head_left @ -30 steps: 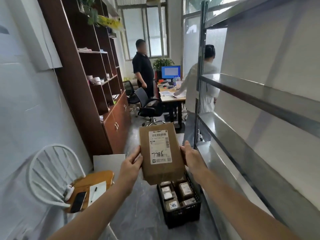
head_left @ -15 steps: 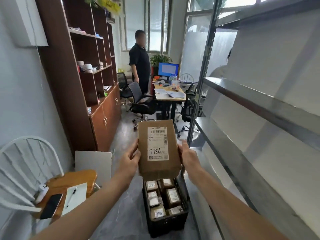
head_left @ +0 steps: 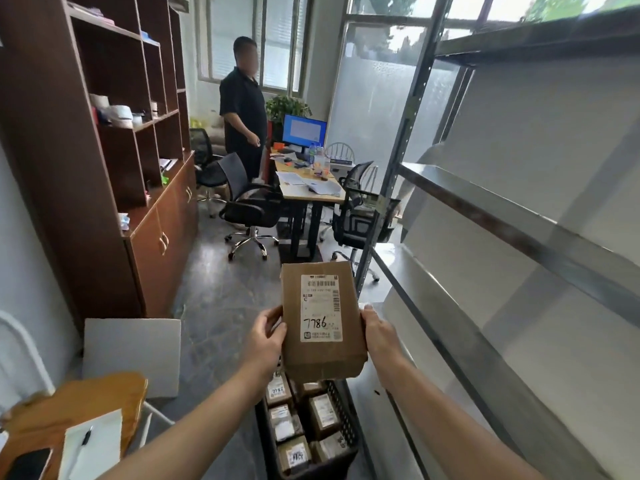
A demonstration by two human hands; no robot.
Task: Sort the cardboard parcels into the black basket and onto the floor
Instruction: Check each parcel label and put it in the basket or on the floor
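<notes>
A flat brown cardboard parcel (head_left: 322, 320) with a white label marked 7786 is held upright in front of me. My left hand (head_left: 265, 341) grips its left edge and my right hand (head_left: 379, 336) grips its right edge. Directly below it on the floor stands the black basket (head_left: 341, 469), holding several small labelled cardboard parcels (head_left: 322, 415). The lower edge of the held parcel hides the basket's far end.
A metal shelving rack (head_left: 485, 341) runs along the right. A wooden stool (head_left: 86, 396) with a notepad, pen and phone sits at lower left, a white board (head_left: 133, 355) behind it. A brown cabinet (head_left: 104, 168) lines the left wall. A person (head_left: 244, 109) stands by a desk (head_left: 308, 188) and office chairs.
My view has swung right and down; the parcel stays held in both hands above the basket. The second person by the rack is out of sight.
</notes>
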